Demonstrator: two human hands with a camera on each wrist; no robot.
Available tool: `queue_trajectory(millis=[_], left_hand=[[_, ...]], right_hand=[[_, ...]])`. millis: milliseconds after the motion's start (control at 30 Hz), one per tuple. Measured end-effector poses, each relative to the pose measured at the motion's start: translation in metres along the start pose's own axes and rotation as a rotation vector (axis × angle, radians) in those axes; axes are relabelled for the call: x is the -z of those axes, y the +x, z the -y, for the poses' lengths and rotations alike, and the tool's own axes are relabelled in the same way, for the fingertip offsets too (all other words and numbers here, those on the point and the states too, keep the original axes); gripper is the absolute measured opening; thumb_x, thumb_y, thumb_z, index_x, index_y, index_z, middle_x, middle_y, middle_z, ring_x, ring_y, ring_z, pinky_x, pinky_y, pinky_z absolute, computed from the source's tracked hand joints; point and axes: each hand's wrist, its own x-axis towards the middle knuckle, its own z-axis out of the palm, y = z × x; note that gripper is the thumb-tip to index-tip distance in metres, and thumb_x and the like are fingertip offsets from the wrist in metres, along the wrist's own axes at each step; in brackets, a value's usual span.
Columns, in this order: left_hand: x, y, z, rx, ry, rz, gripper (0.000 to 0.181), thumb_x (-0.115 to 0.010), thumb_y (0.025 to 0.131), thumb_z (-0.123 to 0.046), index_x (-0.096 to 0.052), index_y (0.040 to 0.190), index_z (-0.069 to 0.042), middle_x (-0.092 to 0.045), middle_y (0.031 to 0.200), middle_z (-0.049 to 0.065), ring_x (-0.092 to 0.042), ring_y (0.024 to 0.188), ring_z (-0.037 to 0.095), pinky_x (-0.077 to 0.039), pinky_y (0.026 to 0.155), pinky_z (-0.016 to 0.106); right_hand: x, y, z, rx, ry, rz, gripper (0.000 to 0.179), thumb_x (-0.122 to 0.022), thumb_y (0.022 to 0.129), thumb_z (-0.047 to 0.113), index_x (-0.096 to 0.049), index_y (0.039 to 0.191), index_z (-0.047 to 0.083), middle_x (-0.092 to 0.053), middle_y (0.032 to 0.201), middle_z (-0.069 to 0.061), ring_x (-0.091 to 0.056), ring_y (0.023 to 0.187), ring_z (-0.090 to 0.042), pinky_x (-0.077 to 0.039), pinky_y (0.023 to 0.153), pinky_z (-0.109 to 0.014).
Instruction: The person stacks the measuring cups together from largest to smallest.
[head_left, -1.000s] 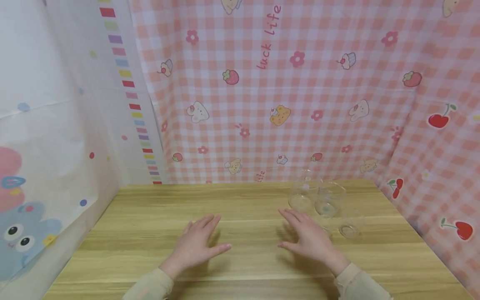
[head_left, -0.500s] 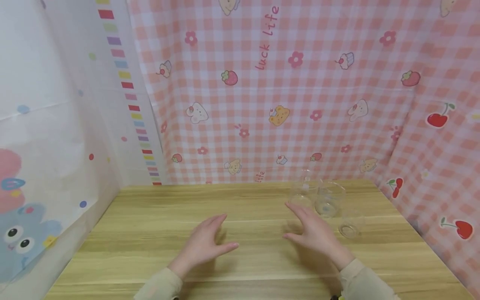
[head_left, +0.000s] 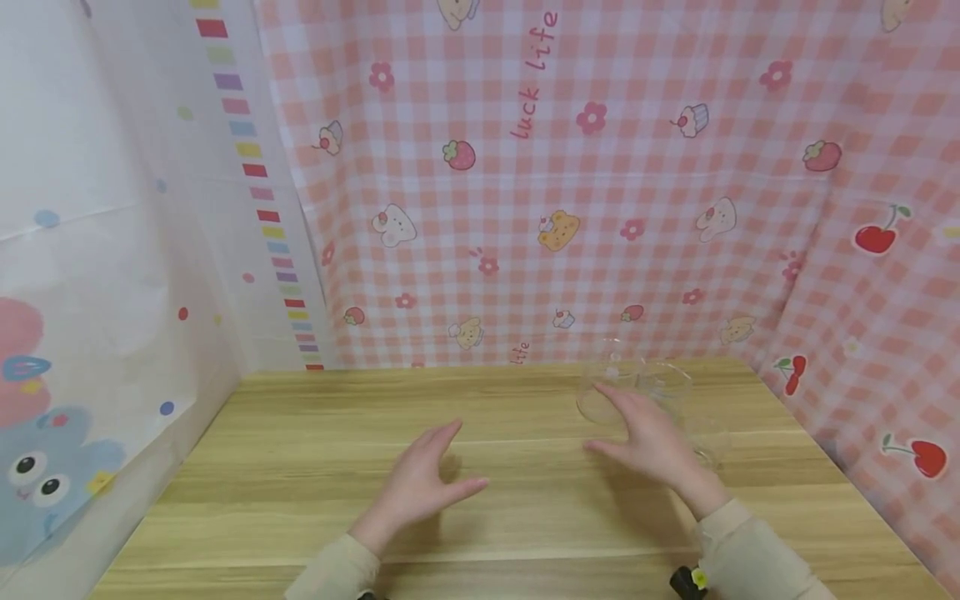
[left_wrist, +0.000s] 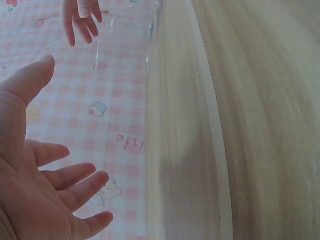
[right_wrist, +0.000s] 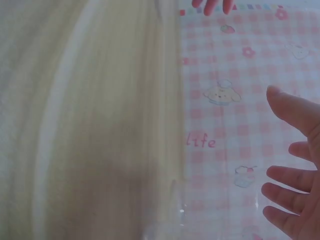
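Observation:
Three clear glass vessels stand at the back right of the table: a tall one (head_left: 591, 407) with a small white mark, a wide-mouthed one (head_left: 678, 383) beside it, and a smaller one (head_left: 712, 442) nearer the front. My right hand (head_left: 652, 437) is raised in front of them, thumb and fingers spread, and partly covers them; contact with the glass cannot be told. Over the middle of the table hovers my left hand (head_left: 420, 479), its fingers spread and holding nothing. In the left wrist view, faint glass walls (left_wrist: 122, 50) show below and beside the right hand (left_wrist: 82, 17).
The wooden table (head_left: 315, 450) reaches back to a pink checked cloth (head_left: 487, 192). A white printed cloth (head_left: 112, 250) hangs on the left, and a checked cherry-print cloth (head_left: 892, 333) closes off the right. A small black object (head_left: 687, 582) shows below the right sleeve.
The right hand has moved right and farther back, toward the glass vessels. My left hand has drifted slightly to the right. The vessels look unmoved.

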Motion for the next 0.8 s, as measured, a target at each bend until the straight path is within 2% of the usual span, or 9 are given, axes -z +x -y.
queue_trajectory(millis=[233, 400, 567, 800], left_hand=[[-0.001, 0.001, -0.002, 0.019, -0.053, -0.005, 0.095, -0.074, 0.08, -0.058, -0.04, 0.149, -0.002, -0.045, 0.148, 0.019, -0.041, 0.135, 0.041, -0.032, 0.11, 0.058], [-0.001, 0.001, -0.006, 0.015, -0.095, -0.031, 0.093, -0.08, 0.079, -0.049, -0.041, 0.147, 0.0, -0.049, 0.144, 0.02, -0.044, 0.132, 0.04, -0.034, 0.109, 0.058], [-0.003, 0.002, -0.009, 0.01, -0.141, -0.05, 0.091, -0.083, 0.078, -0.043, -0.042, 0.146, 0.0, -0.053, 0.139, 0.02, -0.051, 0.125, 0.037, -0.041, 0.104, 0.056], [-0.007, 0.004, -0.011, 0.002, -0.184, -0.059, 0.091, -0.082, 0.077, -0.047, -0.044, 0.145, 0.001, -0.054, 0.137, 0.019, -0.055, 0.119, 0.034, -0.046, 0.099, 0.053]], right_hand=[[0.012, 0.008, -0.006, 0.011, 0.001, -0.022, 0.082, -0.084, 0.078, 0.032, -0.046, 0.142, -0.003, -0.056, 0.134, -0.025, -0.052, 0.119, -0.048, -0.044, 0.096, -0.063], [0.022, 0.013, -0.01, 0.005, -0.015, -0.025, 0.083, -0.083, 0.08, 0.033, -0.045, 0.142, -0.004, -0.055, 0.134, -0.026, -0.051, 0.12, -0.05, -0.043, 0.097, -0.065], [0.03, 0.021, -0.016, -0.013, -0.012, -0.017, 0.086, -0.085, 0.078, 0.032, -0.043, 0.144, -0.004, -0.053, 0.137, -0.028, -0.05, 0.121, -0.049, -0.041, 0.099, -0.063], [0.042, 0.031, -0.021, -0.098, -0.017, 0.038, 0.093, -0.078, 0.081, 0.05, -0.039, 0.148, -0.002, -0.048, 0.14, -0.03, -0.044, 0.126, -0.051, -0.037, 0.101, -0.067]])
